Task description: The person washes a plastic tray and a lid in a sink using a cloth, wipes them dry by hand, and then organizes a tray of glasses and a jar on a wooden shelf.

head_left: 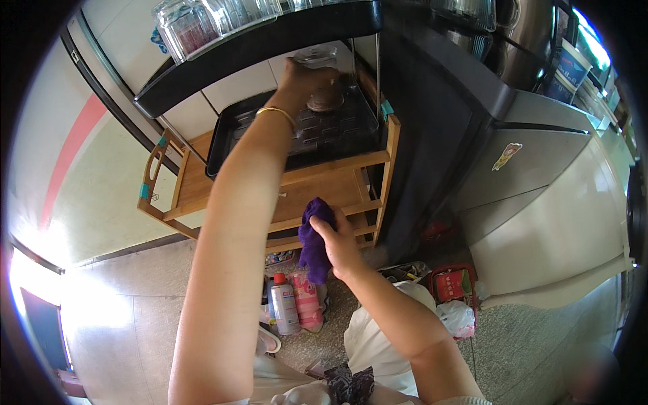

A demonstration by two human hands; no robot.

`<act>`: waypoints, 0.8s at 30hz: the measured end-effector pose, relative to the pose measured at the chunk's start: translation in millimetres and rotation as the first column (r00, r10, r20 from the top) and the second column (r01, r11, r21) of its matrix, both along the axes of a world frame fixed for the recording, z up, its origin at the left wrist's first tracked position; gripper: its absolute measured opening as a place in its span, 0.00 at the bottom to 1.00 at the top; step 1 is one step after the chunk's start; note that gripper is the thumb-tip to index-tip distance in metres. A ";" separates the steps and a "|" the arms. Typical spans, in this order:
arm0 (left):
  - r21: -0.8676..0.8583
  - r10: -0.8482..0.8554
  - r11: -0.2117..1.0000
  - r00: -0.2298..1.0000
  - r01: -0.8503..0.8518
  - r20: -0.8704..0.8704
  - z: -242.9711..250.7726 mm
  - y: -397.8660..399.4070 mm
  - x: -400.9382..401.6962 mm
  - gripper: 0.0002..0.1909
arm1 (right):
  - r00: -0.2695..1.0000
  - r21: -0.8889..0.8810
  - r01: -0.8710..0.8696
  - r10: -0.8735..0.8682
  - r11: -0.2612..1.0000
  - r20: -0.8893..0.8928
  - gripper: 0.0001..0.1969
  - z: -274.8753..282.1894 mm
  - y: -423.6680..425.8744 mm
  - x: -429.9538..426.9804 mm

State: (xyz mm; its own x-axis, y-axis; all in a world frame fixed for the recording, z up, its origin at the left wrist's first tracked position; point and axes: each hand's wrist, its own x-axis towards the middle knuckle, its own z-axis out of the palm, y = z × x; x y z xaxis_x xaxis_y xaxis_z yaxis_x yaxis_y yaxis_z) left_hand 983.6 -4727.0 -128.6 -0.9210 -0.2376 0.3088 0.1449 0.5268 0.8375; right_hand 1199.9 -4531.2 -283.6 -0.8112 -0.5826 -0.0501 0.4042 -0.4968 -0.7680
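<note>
My left hand point(311, 81) reaches into the lower level of a two-tier black rack, a gold-coloured bangle point(276, 112) on its wrist. Its fingers curl around a round brownish object point(325, 101) over the black tray point(243, 121); the hand hides most of it, so its kind is unclear. Just behind the knuckles shows a clear glass vessel point(316, 54). Lower down, my right hand point(341, 240) holds a crumpled purple cloth point(316, 243) in front of the wooden trolley point(329, 188), thumb on top.
Clear glasses point(202, 28) stand on the rack's upper black tray point(283, 35). A refrigerator point(521, 152) is close on the right. On the floor are a spray can point(285, 306), a pink cylindrical package point(306, 301) and a red basket point(475, 283).
</note>
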 end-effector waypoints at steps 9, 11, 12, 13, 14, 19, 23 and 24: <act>-0.006 0.072 0.997 0.989 -0.072 0.128 26.4 -4.5 91.1 0.57 | 0.997 0.028 0.062 -0.063 0.998 0.053 0.17 -2.7 10.3 -14.7; -0.048 0.027 0.999 0.999 -0.026 0.029 32.5 3.6 89.9 0.56 | 0.995 0.036 0.072 -0.074 0.997 0.060 0.16 -9.0 7.1 -15.3; -0.222 -0.009 0.975 0.995 -0.012 -0.095 33.4 6.3 87.0 0.54 | 0.996 0.037 0.061 -0.064 0.997 0.061 0.16 -8.7 3.9 -12.7; -0.215 -0.004 0.977 0.996 -0.016 -0.093 38.5 5.4 84.5 0.54 | 0.995 0.049 0.071 -0.074 0.996 0.065 0.16 -10.2 2.4 -12.1; -0.361 0.042 0.932 0.999 -0.032 0.020 46.7 3.3 81.7 0.53 | 0.994 0.059 0.079 -0.083 0.995 0.069 0.16 -11.0 0.9 -11.1; -0.511 0.106 0.857 0.994 -0.071 0.039 55.0 18.1 83.1 0.46 | 0.994 0.044 0.065 -0.068 0.997 0.085 0.16 -7.5 -1.7 -9.5; -0.756 0.171 0.654 0.980 -0.036 0.102 64.5 26.7 86.1 0.43 | 0.994 0.063 0.110 -0.111 0.992 0.012 0.16 -19.6 -4.7 -13.9; -0.756 0.171 0.654 0.980 -0.037 0.101 68.2 26.1 86.9 0.43 | 0.994 0.064 0.110 -0.111 0.992 0.011 0.16 -20.1 -3.5 -14.6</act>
